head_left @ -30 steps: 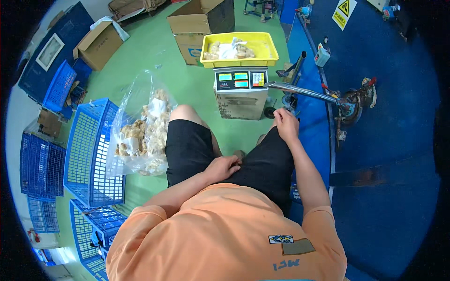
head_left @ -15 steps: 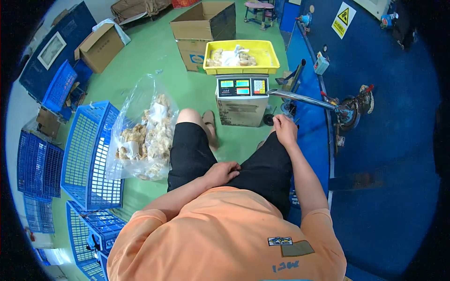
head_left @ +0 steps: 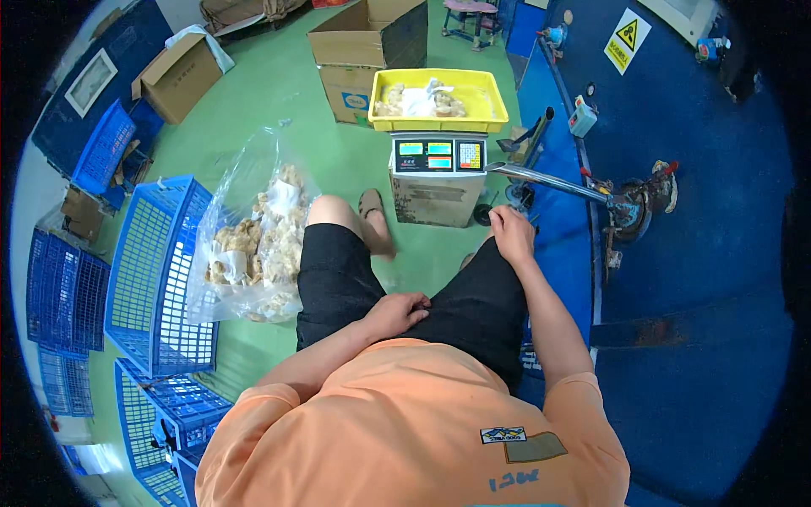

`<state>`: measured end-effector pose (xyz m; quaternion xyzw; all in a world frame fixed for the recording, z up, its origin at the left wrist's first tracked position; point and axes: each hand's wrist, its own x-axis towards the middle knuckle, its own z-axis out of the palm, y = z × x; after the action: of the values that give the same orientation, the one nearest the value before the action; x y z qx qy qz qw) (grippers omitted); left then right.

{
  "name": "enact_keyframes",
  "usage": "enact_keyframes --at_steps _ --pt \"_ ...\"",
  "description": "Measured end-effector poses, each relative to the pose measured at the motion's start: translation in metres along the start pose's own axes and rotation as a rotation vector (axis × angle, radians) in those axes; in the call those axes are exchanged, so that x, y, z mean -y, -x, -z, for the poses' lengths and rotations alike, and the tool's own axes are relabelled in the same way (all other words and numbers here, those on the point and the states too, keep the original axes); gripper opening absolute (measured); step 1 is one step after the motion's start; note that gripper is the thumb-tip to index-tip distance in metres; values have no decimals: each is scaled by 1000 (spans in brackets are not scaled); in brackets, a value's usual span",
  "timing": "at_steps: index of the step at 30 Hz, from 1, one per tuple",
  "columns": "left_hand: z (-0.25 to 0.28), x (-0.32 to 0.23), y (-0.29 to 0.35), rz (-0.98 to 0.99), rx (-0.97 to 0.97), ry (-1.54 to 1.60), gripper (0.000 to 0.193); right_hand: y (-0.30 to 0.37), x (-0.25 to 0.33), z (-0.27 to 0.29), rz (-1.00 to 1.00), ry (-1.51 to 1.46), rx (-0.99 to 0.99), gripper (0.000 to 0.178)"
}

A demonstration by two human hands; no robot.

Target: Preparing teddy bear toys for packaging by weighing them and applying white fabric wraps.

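My left hand (head_left: 395, 315) lies across my lap on the black shorts (head_left: 338, 270), its fingers loosely extended and holding nothing. On my right knee rests my right hand (head_left: 512, 237), with fingers curled in and nothing visible in the grip. Ahead, beyond my knees, stands a weighing scale (head_left: 439, 154) with lit displays and a keypad. A yellow tray (head_left: 481, 101) sits on top of it, holding beige fluffy clumps (head_left: 448, 105) and a white piece (head_left: 417, 101). Beside my left leg is a clear plastic bag (head_left: 245, 177) filled with similar clumps (head_left: 283, 249).
Blue plastic crates (head_left: 139, 279) stand along my left. An open cardboard box (head_left: 346, 51) is behind the scale, another box (head_left: 182, 80) at far left. A blue machine panel (head_left: 693, 270) rises on my right, with a metal lever (head_left: 549, 182) jutting toward the scale.
The view has shifted slightly. My left foot has moved a little to the left and my left knee has swung slightly outward. Both hands stay in place.
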<state>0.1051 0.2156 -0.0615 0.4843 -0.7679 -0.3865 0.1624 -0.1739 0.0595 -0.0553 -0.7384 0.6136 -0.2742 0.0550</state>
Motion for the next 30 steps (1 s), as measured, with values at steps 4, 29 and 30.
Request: enact_keyframes --at_steps 4,29,30 --pt "-1 2 -1 -19 -3 -12 21 -1 0 0 -4 0 11 18" --pt "-16 31 -31 54 61 211 18 -1 8 1 117 111 -22 13" --pt "-16 34 -34 63 69 251 18 0 10 1 139 144 -26 13"
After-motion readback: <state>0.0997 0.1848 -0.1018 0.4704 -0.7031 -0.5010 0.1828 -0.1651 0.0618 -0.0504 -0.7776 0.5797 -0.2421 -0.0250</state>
